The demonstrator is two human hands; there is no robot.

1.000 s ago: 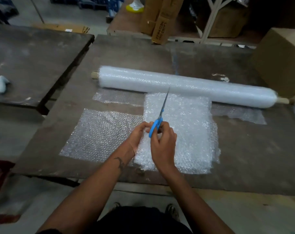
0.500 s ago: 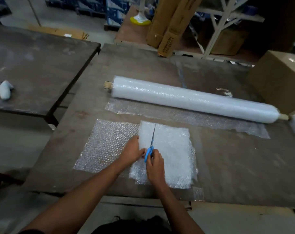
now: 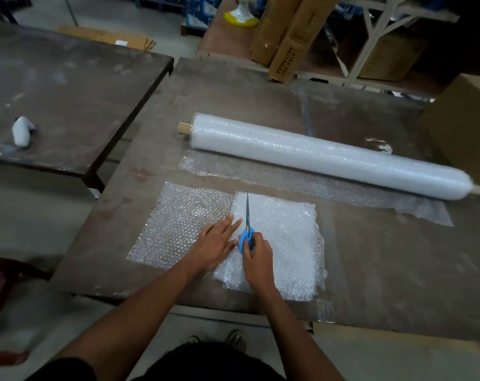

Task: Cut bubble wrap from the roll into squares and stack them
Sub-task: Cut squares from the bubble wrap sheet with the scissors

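Squares stacked; next cut pending.
Scissors [image 3: 247,229] are held in the right hand [image 3: 256,261] grip; the left hand [image 3: 215,243] lies flat on the stack [image 3: 283,243] near the surface's front edge. The roll [image 3: 324,155] lies toward the back; more wrap must be drawn out.

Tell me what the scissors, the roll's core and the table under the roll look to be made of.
Scissors: bright blue glossy handles, likely plastic; thin grey blades, likely metal.
Core: tan, ribbed-looking stub at the roll's end; cardboard or wood, unclear.
Table: dull brown-grey sheet, scuffed and stained, matte; perhaps worn board or metal.
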